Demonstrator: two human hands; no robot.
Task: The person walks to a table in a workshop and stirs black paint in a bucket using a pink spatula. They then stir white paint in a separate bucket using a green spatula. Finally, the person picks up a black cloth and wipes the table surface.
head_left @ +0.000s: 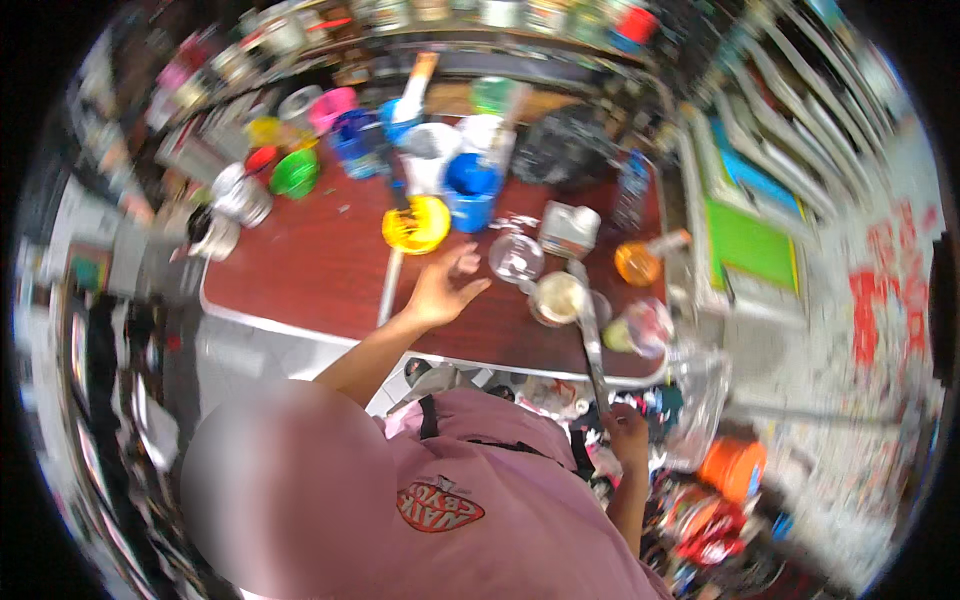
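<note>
From the head camera, I look down past my pink shirt at a dark red table [300,270] crowded with paint pots. My left hand [443,290] reaches out over the table with fingers spread loosely, holding nothing; it hovers just beside a small clear glass jar [516,258] and near a yellow tub [417,224] with a dark stick standing in it. My right hand [626,432] is low, off the table's near edge, closed around the end of a long flat metal blade [590,335]. The blade's far end lies across a round open tin of pale paint [557,297]. Behind the tin stands a blue bucket [470,190]; to its right is an orange-lidded jar [637,264].
</note>
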